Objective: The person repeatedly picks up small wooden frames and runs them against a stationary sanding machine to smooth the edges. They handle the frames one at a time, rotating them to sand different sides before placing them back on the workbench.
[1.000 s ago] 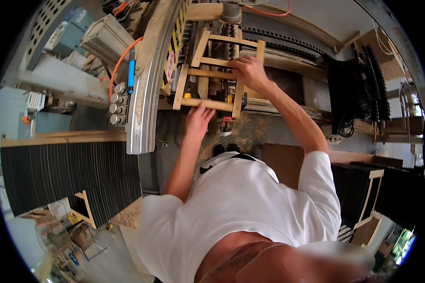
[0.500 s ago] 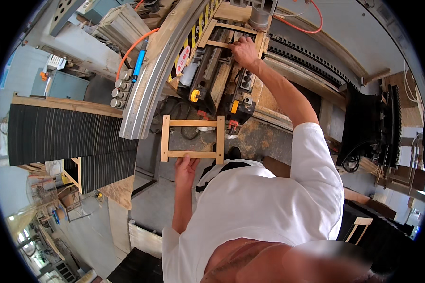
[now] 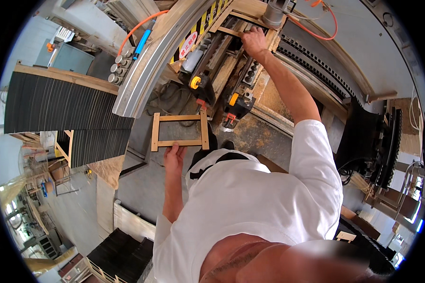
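My left hand [image 3: 174, 158] grips a small wooden frame [image 3: 180, 143] by its near crossbar. Two long side pieces with dark holes at their ends and two crossbars make up this frame, which is held up in front of my waist. At arm's length, my right hand [image 3: 255, 41] is closed on a second wooden frame [image 3: 228, 31] lying in the machine, at the right end of its near crossbar. A grey metal cylinder [image 3: 273, 15] stands just beyond that hand. The right fingertips are partly hidden.
Two machine rails end in yellow knobs [image 3: 195, 82] below the second frame. A silver metal beam [image 3: 148, 66] with a blue tube [image 3: 142, 45] runs along the left. Stacked black-edged strips [image 3: 61, 106] stand further left. Sawdust covers part of the floor [image 3: 255, 134].
The whole view has shifted a little. My left hand and its wooden frame sit further left and away from the rails. My right hand stays at the frame in the machine.
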Demonstrator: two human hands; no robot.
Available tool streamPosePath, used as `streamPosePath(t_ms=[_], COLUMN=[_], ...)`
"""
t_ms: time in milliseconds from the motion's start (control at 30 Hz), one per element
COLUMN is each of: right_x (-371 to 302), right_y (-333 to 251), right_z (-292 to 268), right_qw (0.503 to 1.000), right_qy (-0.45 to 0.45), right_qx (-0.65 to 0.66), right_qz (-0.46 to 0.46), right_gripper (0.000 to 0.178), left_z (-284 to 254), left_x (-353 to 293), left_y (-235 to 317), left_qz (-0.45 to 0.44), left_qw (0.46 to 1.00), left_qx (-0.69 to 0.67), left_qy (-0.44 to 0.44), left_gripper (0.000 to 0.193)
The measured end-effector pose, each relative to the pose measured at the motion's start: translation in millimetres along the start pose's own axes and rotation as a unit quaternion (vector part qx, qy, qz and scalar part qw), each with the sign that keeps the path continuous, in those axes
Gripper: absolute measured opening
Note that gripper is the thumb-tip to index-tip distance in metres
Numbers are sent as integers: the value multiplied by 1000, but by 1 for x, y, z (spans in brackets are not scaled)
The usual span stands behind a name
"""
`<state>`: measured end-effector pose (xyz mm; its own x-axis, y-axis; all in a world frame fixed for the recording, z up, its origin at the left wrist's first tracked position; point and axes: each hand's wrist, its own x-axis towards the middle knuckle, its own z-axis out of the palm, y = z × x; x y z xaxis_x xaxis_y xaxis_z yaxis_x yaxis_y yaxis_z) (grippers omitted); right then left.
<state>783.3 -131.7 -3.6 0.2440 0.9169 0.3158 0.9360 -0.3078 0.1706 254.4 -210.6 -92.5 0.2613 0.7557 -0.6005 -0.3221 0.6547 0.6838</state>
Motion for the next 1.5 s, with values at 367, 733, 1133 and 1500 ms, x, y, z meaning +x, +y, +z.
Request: streamPosePath(t_ms=[367,733,1133,1500], right_x=[-1,-4,-11,-151], right_y=[7,-2,-113,-332], right_z=[8,-7,-100,-124], right_qw=[998,1000,945,888], right_qy=[33,-26,155,-2], right_qx=[44,6,285,460], right_qz=[-17,9,52,12], right_gripper=[19,21,31,15], left_z=[-24,-69,-251,-317], left_x=[-13,-89,-119,56], left_y=[1,92,349,509], left_qz=[84,246,416,281], left_qw=[990,942,902,953], left_qx=[97,219,60,88], left_qy=[55,72,95,71], left_gripper=[19,27,27,26])
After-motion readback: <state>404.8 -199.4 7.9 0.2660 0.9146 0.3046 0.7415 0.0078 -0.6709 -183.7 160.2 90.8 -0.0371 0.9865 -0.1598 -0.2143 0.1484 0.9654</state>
